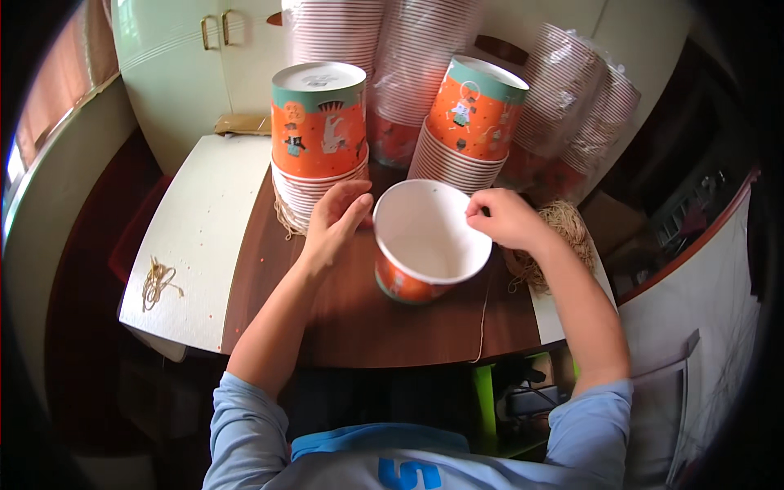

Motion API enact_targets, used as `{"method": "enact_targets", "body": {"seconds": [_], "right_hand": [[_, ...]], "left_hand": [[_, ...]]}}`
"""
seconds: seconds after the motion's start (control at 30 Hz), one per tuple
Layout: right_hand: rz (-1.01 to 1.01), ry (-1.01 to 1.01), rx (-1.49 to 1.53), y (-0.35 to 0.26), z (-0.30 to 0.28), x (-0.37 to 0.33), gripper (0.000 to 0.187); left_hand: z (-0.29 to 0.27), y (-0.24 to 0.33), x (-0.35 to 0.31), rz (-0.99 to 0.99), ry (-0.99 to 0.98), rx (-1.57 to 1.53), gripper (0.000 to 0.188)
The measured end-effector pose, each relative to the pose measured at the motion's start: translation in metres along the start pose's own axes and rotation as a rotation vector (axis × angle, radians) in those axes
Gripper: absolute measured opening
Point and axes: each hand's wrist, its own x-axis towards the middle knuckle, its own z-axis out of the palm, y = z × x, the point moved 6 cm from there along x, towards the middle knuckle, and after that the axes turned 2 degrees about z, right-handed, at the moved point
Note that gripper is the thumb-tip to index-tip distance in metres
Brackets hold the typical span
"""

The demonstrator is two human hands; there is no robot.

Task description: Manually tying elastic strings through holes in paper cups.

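A paper bucket (pixel 429 237) with a white inside and an orange printed outside stands tilted on the brown table, its mouth turned up toward me. My right hand (pixel 502 219) is closed at the bucket's right rim, fingers curled over the edge. Whether cord is also pinched there, I cannot tell. Beside the bucket's left side, my left hand (pixel 337 216) holds nothing, its thumb and fingers apart. A thin cord (pixel 483 327) hangs down from the bucket's right side to the table's front edge. A tangle of beige cord (pixel 563 237) lies partly behind my right forearm.
Upside-down stacks of orange and green buckets, a left stack (pixel 318 131) and a right stack (pixel 474 114), stand behind my hands. Taller plastic-wrapped stacks (pixel 572 98) rise behind. A small cord bundle (pixel 157 283) lies on the white left leaf (pixel 196 220).
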Motion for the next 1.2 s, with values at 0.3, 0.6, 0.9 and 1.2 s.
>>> {"method": "enact_targets", "body": {"seconds": [0.3,0.6,0.9,1.2], "right_hand": [[-0.461,0.056,-0.019,-0.045,0.031,0.021,0.007],[-0.407,0.177,-0.024,-0.087,0.023,0.010,0.006],[-0.653,0.458,-0.298,-0.117,0.028,-0.002,0.014],[-0.682,0.474,-0.286,-0.132,0.026,-0.008,0.012]], "left_hand": [[-0.005,0.004,-0.003,-0.070,-0.057,0.067,0.034],[-0.002,0.004,-0.012,-0.254,-0.040,-0.027,0.026],[0.008,0.042,-0.014,0.112,-0.156,0.373,0.023],[0.005,0.043,-0.014,0.132,-0.145,0.415,0.015]]}}
